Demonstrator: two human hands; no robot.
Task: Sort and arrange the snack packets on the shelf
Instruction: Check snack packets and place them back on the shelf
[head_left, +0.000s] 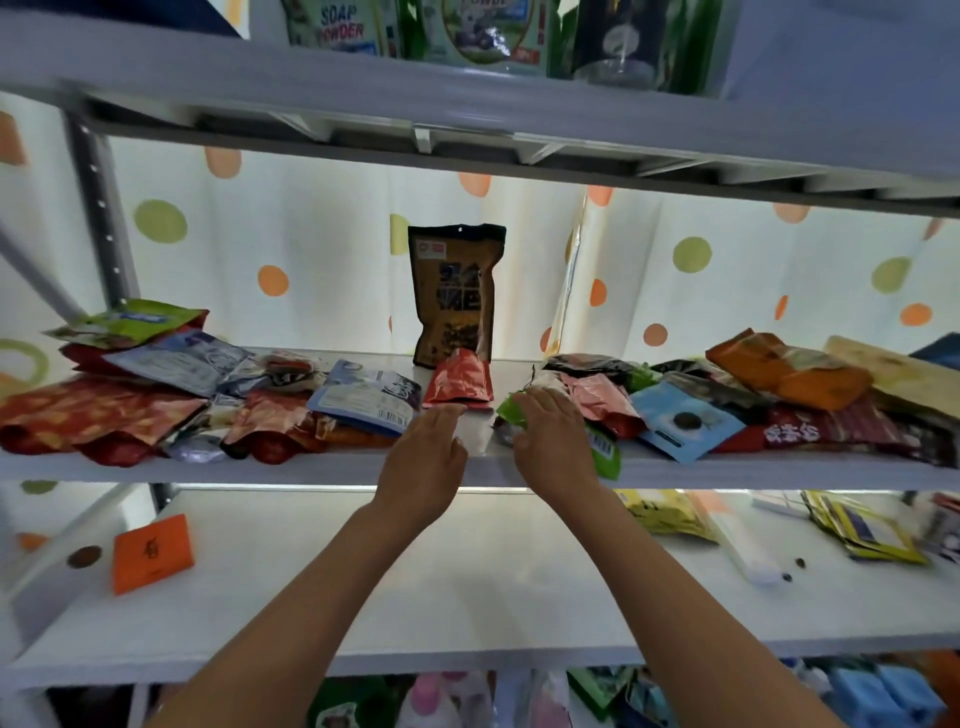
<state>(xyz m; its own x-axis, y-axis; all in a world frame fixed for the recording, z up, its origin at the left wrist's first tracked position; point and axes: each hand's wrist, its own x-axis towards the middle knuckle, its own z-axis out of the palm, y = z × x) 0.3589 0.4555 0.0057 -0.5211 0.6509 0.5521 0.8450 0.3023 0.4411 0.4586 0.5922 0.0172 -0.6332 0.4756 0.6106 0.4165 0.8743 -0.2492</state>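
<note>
The right hand (550, 431) lies flat, fingers straight, pressing on a green packet (605, 452) at the front edge of the middle shelf (311, 470); its grip is wide and closes on nothing. The left hand (426, 457) hovers beside it, fingers straight and loose, fingertips reaching toward a small red packet (460, 382) that lies flat just ahead. Behind the red packet a tall brown pouch (454, 296) stands upright, alone at the back of the shelf. To the left, a jumbled heap of red, orange and blue packets (171, 395) overlaps; to the right, another heap (753, 400) with a light-blue packet and orange packs crowds the green one. Between the heaps, a narrow strip of bare shelf runs from the hands back to the pouch. The lower shelf (415, 571) holds an orange card (152, 553) and yellow packets (670, 512).
</note>
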